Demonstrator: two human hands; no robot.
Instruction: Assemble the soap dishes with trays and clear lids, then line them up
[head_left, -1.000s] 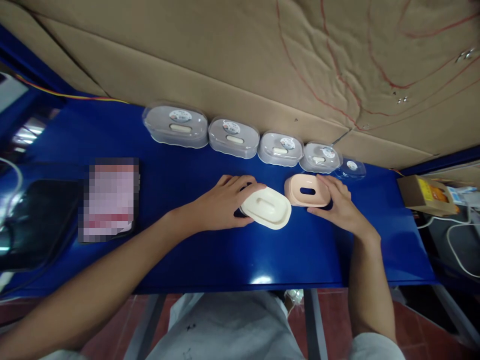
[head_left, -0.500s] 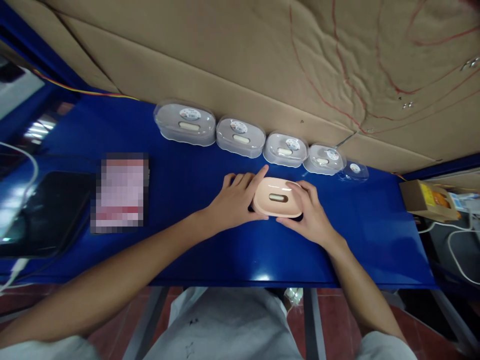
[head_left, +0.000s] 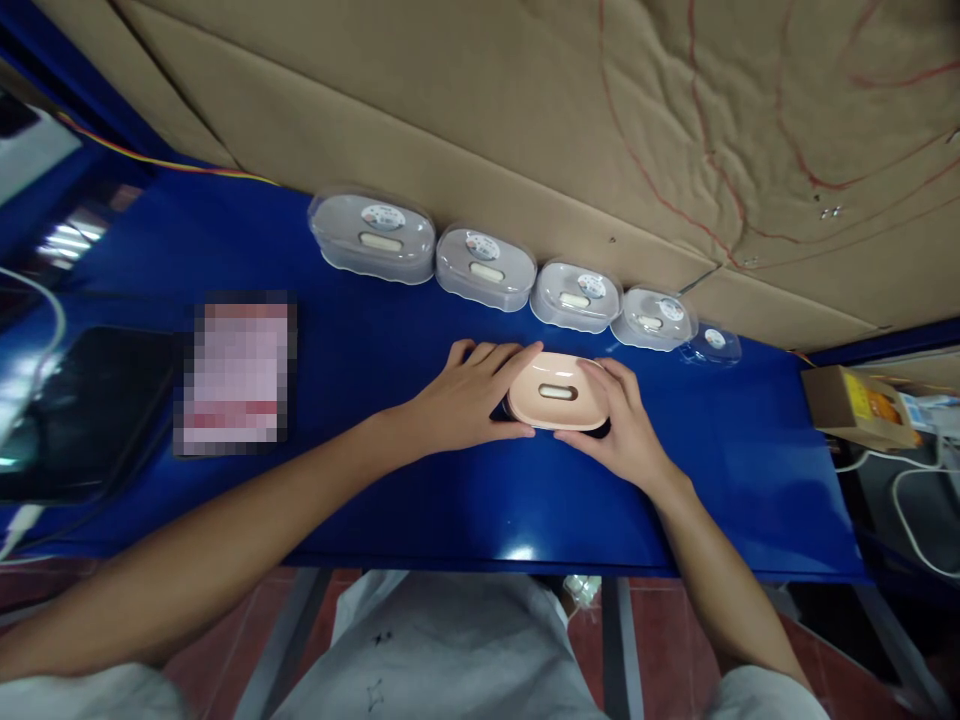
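Observation:
A peach-coloured oval case (head_left: 556,408) with a white piece in its centre slot lies between my hands on the blue table. My left hand (head_left: 480,395) grips its left end, thumb at the near edge and fingers along the far side. Around the right end, my right hand (head_left: 619,420) is closed, with its thumb near the front. Behind it runs a slanting row of clear-lidded oval cases, among them a large one (head_left: 373,238), a second (head_left: 486,268), and a third (head_left: 575,297). A clear piece (head_left: 714,343) sits at the row's right end.
A pixelated flat item (head_left: 236,375) and a dark tablet (head_left: 90,410) with a white cable lie on the left of the blue table (head_left: 465,510). Brown cardboard (head_left: 450,110) stands behind. An open carton (head_left: 855,405) is at the right.
The view has shifted slightly. My left hand's index finger has come down closer to the peach case's far edge. Both hands remain on the case.

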